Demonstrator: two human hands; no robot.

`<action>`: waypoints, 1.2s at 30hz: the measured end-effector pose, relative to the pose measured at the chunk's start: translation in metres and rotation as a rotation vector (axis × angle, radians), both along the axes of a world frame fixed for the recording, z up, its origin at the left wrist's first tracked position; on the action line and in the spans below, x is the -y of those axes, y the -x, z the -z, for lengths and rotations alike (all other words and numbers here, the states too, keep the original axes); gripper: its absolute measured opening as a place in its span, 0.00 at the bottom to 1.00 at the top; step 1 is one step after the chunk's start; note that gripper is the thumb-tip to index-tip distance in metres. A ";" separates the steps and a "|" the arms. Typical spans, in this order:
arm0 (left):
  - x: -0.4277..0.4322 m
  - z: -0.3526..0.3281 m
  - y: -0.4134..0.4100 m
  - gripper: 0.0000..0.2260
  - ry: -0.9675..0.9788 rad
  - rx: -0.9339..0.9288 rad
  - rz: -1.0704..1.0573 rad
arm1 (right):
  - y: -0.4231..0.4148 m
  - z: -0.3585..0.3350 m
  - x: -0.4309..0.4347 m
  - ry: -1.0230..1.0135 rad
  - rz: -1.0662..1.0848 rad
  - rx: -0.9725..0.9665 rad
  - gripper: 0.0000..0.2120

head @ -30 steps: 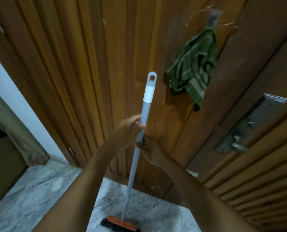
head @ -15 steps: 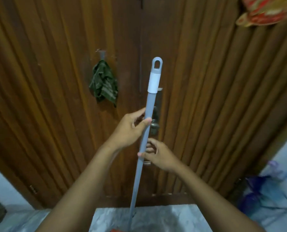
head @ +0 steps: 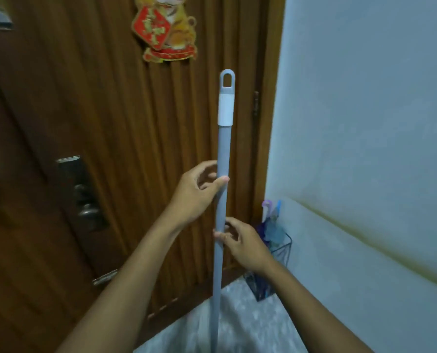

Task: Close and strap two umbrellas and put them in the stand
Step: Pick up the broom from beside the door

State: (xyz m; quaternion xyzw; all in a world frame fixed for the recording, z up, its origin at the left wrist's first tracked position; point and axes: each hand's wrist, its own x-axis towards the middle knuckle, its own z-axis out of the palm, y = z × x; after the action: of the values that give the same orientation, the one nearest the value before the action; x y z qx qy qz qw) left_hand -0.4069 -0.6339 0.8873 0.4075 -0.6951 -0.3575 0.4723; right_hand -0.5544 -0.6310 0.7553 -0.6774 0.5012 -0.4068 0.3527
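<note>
I hold a grey broom handle [head: 223, 154] upright in front of me, its white collar and hanging loop at the top. My left hand [head: 197, 192] grips the pole higher up, thumb across its front. My right hand [head: 245, 245] pinches it lower down. Behind my right hand, in the corner by the wall, a dark wire stand [head: 276, 253] on the floor holds folded blue and purple umbrellas [head: 272, 220], their handles sticking up. The broom's head is out of view below.
A wooden slatted door [head: 110, 149] fills the left and centre, with a metal lock plate and knob [head: 81, 192] and a red and gold decoration [head: 165, 29] high up. A pale wall [head: 365, 123] stands on the right. The floor is grey marble [head: 237, 324].
My view has swung right along the door: the green cloth has left the frame, and the decoration, wall corner and umbrella stand have come in. Both hands keep their hold on the broom handle.
</note>
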 end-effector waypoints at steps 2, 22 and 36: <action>0.008 0.010 0.039 0.23 -0.040 0.004 0.068 | 0.037 0.001 -0.006 0.002 0.085 -0.001 0.11; 0.124 0.134 0.425 0.15 -0.195 0.082 0.877 | 0.336 0.105 0.009 -0.170 0.970 0.031 0.14; 0.155 0.198 0.571 0.17 -0.259 0.201 0.876 | 0.458 0.164 0.053 -0.381 1.197 0.078 0.13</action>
State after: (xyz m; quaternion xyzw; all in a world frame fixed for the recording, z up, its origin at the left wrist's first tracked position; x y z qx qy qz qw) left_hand -0.9780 -0.7893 0.6891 0.1638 -0.7937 -0.5657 0.1524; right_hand -1.0128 -0.6841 0.5911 -0.1893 0.8440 -0.4618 0.1965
